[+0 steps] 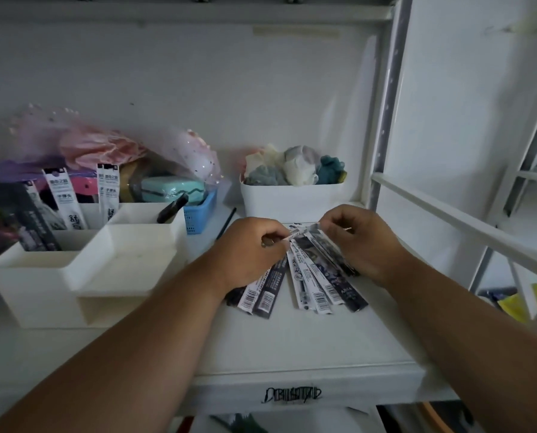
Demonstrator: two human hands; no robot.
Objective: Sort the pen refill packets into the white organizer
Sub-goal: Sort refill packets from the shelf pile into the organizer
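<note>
A fan of several long, narrow pen refill packets (315, 281), dark and white with barcodes at their near ends, rests on the white shelf (292, 339). My left hand (248, 251) pinches the top ends of the left packets. My right hand (364, 242) grips the top ends of the right packets. The white organizer (83, 270) stands at the left, with stepped compartments. Several packets (64, 201) stand upright in its back compartments, and a dark pen (172, 207) leans in the rear right one. Its front tray looks empty.
A blue basket (200, 214) with a teal case and pink wrapping sits behind the organizer. A white bin (292, 198) of soft coloured items stands at the back, just beyond my hands. A thin dark stick (226, 223) lies between them. A white shelf post (389, 120) rises at the right.
</note>
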